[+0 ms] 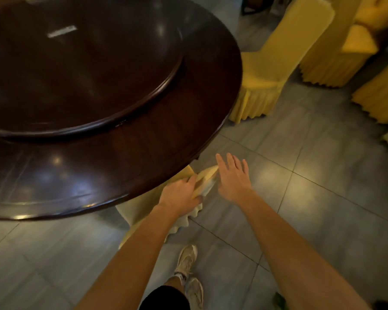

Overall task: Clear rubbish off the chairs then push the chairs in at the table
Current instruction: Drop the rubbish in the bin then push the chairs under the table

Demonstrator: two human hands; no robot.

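A person's two bare arms reach toward one yellow-covered chair (143,211) tucked mostly under a dark round table (166,153). The left hand (179,195) grips the top edge of the chair's back, fingers curled around it. The right hand (233,175) hovers just beside the chair back, flat, fingers spread. A second covered chair (269,70) stands at the table's far side; at least three more (336,61) stand well apart. Two pale shoes (188,262) show on grey floor tiles (323,209).
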